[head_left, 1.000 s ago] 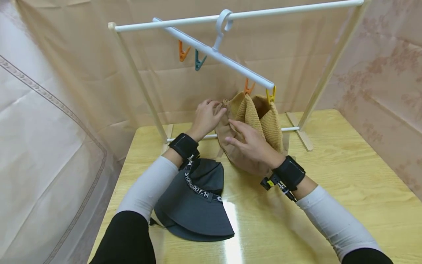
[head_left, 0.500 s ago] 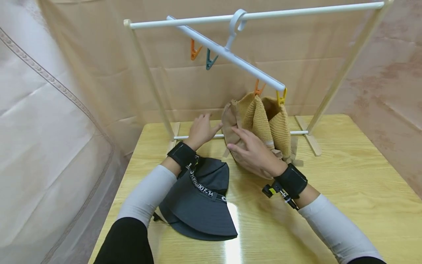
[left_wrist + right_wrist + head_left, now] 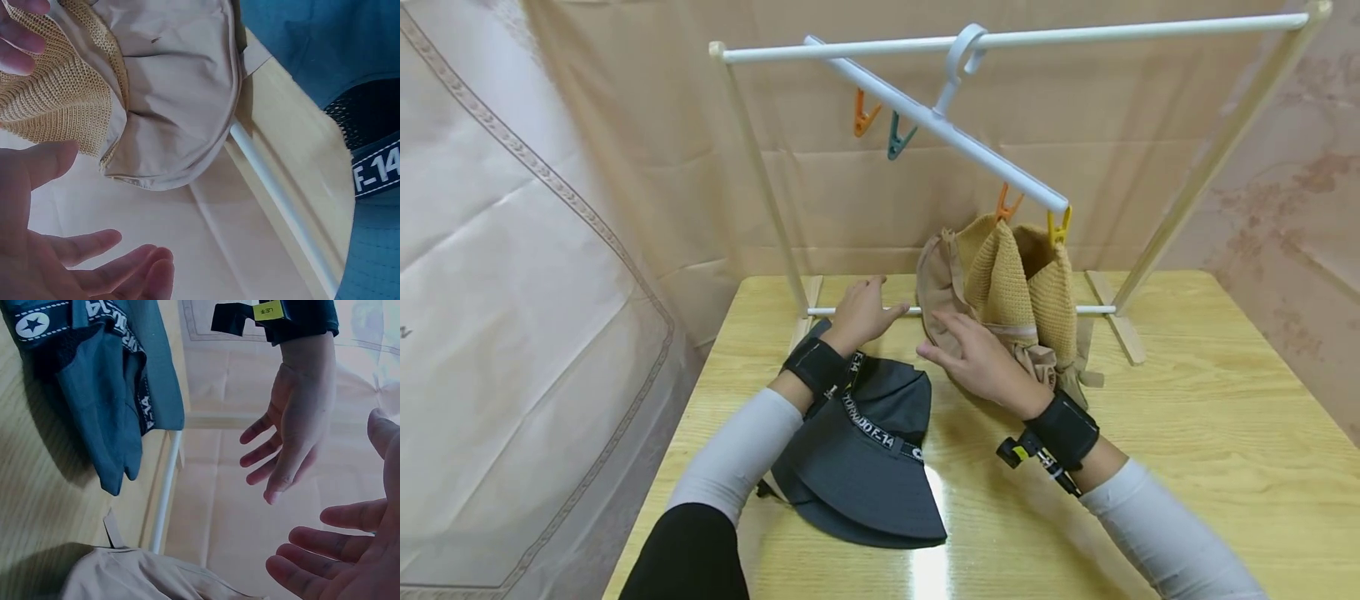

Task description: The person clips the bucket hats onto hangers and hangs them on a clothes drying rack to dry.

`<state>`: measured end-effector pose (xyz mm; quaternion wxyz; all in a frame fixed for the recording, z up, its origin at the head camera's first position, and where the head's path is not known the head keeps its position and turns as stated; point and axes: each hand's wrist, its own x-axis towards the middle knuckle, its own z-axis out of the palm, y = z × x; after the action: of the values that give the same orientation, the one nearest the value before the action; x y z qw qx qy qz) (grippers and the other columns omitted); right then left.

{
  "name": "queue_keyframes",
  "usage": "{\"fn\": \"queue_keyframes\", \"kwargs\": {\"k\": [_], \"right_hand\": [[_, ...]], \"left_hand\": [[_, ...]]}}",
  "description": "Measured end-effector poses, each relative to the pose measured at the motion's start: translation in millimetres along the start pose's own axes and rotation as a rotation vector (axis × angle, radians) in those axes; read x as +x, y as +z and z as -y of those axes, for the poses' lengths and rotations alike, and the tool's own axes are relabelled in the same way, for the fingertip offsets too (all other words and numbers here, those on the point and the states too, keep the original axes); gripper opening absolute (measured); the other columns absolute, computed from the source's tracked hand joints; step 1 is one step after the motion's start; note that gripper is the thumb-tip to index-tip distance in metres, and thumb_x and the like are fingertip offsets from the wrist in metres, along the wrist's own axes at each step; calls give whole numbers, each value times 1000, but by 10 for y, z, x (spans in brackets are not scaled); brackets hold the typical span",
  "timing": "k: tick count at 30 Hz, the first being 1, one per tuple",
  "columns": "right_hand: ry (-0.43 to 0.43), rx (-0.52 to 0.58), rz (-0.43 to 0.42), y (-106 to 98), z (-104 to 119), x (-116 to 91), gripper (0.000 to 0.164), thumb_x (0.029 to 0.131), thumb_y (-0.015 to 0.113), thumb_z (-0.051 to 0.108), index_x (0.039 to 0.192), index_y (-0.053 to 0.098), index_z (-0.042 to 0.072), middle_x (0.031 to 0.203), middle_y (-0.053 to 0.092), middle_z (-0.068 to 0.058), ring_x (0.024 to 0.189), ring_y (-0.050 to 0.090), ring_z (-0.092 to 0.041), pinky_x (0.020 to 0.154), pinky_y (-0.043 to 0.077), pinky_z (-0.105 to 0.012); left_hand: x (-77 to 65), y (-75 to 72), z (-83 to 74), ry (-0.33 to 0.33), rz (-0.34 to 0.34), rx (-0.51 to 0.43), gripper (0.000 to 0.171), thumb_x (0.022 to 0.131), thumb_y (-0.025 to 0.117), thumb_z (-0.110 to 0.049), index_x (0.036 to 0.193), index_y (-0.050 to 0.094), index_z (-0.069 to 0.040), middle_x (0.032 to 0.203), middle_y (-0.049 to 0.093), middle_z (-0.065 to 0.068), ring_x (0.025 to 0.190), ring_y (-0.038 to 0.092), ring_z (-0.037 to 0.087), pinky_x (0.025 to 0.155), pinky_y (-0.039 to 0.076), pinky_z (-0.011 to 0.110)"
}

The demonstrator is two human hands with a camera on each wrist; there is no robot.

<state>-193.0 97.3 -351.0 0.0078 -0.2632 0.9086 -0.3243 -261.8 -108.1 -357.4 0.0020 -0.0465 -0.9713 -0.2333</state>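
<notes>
A tan hat with a knitted crown and fabric brim hangs by an orange clip and a yellow clip from a white hanger. My left hand is held left of the brim, fingers loosely spread, apart from it and holding nothing. In front of the hat's lower part is my right hand, its fingers straight and relaxed; the right wrist view shows nothing in its grasp. A dark blue-grey hat with a lettered band lies on the table under my left wrist.
The hanger hooks over the white top rail of a rack standing on the wooden table. Another orange clip and a teal clip hang on its far side. A low rail crosses behind the hands.
My left hand has left the tan hat's brim and moved away to its left. My right hand has drawn lower along the hat. The head view has swung left.
</notes>
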Motion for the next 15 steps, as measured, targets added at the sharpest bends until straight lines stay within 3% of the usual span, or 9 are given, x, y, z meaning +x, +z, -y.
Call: {"fn": "queue_keyframes", "kwargs": {"k": [7,15], "right_hand": [[-14,-36,-12,144,14,-3,70,95,58,47,145,42,0,146,48,-20,136,44,-38,109,38,-53],[-25,-5,-2,344,-11,-56,65,94,61,41,143,46,0,143,50,-24,133,47,-40,105,41,-55]], "left_hand": [[-91,1,95,-17,-1,5,73,91,62,-50,146,42,-6,139,50,20,128,49,36,104,44,47],[-212,80,231,-30,20,24,71,91,64,-48,145,44,-6,137,51,22,125,51,36,101,46,48]]}}
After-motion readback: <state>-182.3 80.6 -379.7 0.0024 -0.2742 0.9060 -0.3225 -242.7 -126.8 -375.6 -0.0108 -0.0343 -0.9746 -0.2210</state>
